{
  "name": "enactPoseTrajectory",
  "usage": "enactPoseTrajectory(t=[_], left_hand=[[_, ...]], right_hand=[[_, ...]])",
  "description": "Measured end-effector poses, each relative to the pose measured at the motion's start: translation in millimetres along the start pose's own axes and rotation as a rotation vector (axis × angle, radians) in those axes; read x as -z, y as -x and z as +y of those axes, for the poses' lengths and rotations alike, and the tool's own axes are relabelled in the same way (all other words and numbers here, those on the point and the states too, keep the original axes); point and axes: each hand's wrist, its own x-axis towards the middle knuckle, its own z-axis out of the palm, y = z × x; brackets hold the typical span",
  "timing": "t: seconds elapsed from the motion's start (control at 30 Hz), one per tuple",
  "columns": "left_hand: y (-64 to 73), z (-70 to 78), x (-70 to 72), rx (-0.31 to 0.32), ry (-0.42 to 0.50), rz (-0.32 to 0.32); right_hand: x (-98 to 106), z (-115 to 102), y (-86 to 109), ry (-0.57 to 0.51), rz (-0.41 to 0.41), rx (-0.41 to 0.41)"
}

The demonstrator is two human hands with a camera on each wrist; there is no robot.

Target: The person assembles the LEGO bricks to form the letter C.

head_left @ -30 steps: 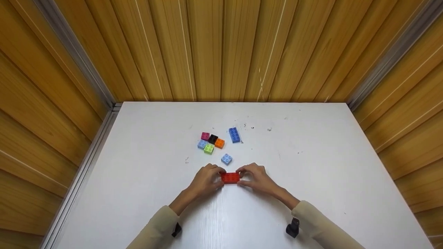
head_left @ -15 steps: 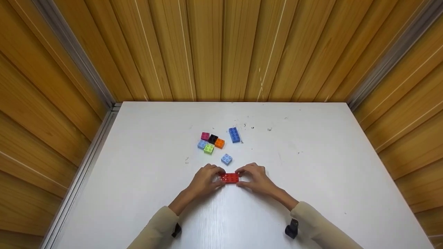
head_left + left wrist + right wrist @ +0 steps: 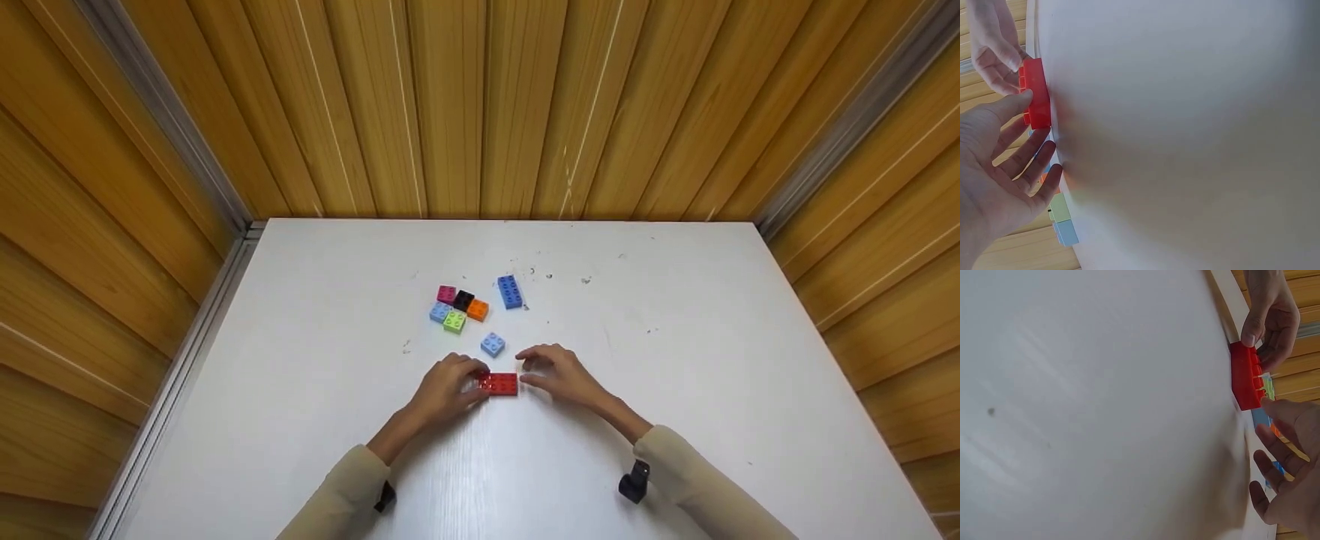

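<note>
A red toy brick [image 3: 501, 384] with two rows of studs lies studs-up on the white table. My left hand [image 3: 444, 391] pinches its left end between thumb and fingers. To the brick's right, my right hand [image 3: 564, 379] has its fingers spread and loosely bent, with nothing between them. A small gap separates its fingertips from the brick in the head view; in the right wrist view its thumb appears very near the brick's end [image 3: 1246, 377]. Just beyond the red brick sits a small light blue brick [image 3: 493, 344].
Farther back is a cluster of small bricks: magenta [image 3: 446, 294], black [image 3: 463, 300], orange [image 3: 478, 310], light blue [image 3: 440, 312] and lime green [image 3: 454, 322]. A longer blue brick [image 3: 510, 292] lies to their right. Wood-patterned walls [image 3: 480, 112] enclose the table [image 3: 675, 390].
My right hand has let go of the red brick's right end and drawn slightly away to the right, its fingers spreading. The left hand keeps its hold, and the brick stays nearly in place.
</note>
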Motion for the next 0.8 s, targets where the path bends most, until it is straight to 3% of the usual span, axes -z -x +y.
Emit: enactPoseTrajectory(t=[0.23, 0.8], left_hand=[[0.9, -1.0, -0.6, 0.016, -0.011, 0.008], [1.4, -2.6, -3.1, 0.002, 0.015, 0.009]], right_hand=[[-1, 5, -18.2, -0.042, 0.029, -0.027], [-25, 6, -53.8, 0.021, 0.11, -0.039]])
